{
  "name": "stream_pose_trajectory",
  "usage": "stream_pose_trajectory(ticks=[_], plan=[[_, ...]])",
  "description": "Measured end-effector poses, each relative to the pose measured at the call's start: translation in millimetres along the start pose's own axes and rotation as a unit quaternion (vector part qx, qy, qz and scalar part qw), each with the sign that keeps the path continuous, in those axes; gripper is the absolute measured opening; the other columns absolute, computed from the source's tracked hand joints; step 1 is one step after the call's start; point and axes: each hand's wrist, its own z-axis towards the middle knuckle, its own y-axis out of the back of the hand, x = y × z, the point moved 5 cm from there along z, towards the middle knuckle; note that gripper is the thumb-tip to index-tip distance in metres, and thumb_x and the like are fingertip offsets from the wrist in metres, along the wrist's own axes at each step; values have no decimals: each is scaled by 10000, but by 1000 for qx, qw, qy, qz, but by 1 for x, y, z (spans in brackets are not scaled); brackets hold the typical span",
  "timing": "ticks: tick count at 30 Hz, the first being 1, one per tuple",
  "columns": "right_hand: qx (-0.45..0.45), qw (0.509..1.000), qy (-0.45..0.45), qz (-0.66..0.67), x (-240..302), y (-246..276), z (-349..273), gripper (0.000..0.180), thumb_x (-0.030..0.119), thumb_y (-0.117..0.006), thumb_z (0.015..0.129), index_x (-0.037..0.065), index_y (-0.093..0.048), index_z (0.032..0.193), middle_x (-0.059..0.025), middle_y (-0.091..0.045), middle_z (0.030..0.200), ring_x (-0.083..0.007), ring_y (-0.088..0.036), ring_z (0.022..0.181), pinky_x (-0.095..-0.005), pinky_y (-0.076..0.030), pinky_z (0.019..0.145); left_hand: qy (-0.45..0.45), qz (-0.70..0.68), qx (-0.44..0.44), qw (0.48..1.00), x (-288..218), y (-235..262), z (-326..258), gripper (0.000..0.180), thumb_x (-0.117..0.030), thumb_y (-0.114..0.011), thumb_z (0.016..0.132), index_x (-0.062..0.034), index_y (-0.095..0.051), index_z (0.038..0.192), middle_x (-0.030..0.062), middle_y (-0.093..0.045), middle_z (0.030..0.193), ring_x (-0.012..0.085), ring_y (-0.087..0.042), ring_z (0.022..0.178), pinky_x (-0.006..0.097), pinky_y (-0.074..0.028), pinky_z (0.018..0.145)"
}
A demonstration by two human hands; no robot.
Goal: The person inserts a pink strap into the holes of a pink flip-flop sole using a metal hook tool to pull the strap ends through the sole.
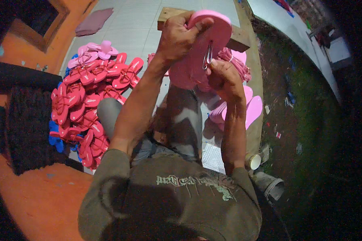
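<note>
One pink sole (201,50) is raised at an angle between both hands. The left hand (182,38) is closed around its edge, thumb on the visible face. The right hand (226,78) pinches the lower end of a bent metal tool (208,56) set against that face; whether it has hold of a strap cannot be told. Judged progress: strapped sandals (90,100) heaped at left appear complete; the raised sole, loose bare soles (254,107) and bundled straps (238,66) at right remain.
</note>
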Motion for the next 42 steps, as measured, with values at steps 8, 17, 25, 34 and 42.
stream_pose_trajectory(ticks=[8, 17, 25, 34, 42], plan=[[-282, 908, 246, -189, 41, 5, -15, 232, 188, -579, 795, -6, -545, 918, -54, -566, 814, -111, -519, 771, -249, -427, 711, 79, -143, -12, 987, 14, 1, -26, 434, -421, -584, 758, -7, -584, 888, 2, -576, 740, 62, -491, 690, 214, -423, 623], [-291, 810, 352, -369, 76, -45, 6, 338, 262, -470, 844, -45, -509, 980, -182, -540, 956, -285, -528, 871, -342, -399, 806, 15, 25, -111, 993, -9, 10, -31, 229, -225, -534, 790, -4, -571, 838, 117, -556, 631, 176, -542, 572, 303, -428, 537], [-174, 941, 217, -193, -41, -36, -71, 327, 109, -612, 758, -7, -495, 1041, -68, -514, 995, -178, -454, 984, -328, -312, 914, -89, -135, 0, 987, -19, 7, -128, 318, -314, -658, 690, -30, -565, 797, 88, -538, 729, 185, -538, 637, 287, -425, 541], [-121, 902, 382, -164, -3, -13, -46, 202, 190, -579, 738, 23, -536, 843, -155, -598, 826, -262, -587, 762, -351, -455, 706, -67, -21, 137, 988, -15, 4, -89, 347, -132, -677, 647, -75, -607, 982, 79, -556, 781, 188, -559, 673, 254, -445, 562], [-29, 860, 424, -281, 39, -10, -23, 198, 87, -674, 558, 60, -569, 724, -117, -594, 752, -242, -567, 699, -396, -445, 612, -118, 10, 59, 991, -15, 7, -76, 267, -114, -685, 647, -81, -617, 902, 64, -592, 792, 147, -585, 585, 239, -455, 445]])
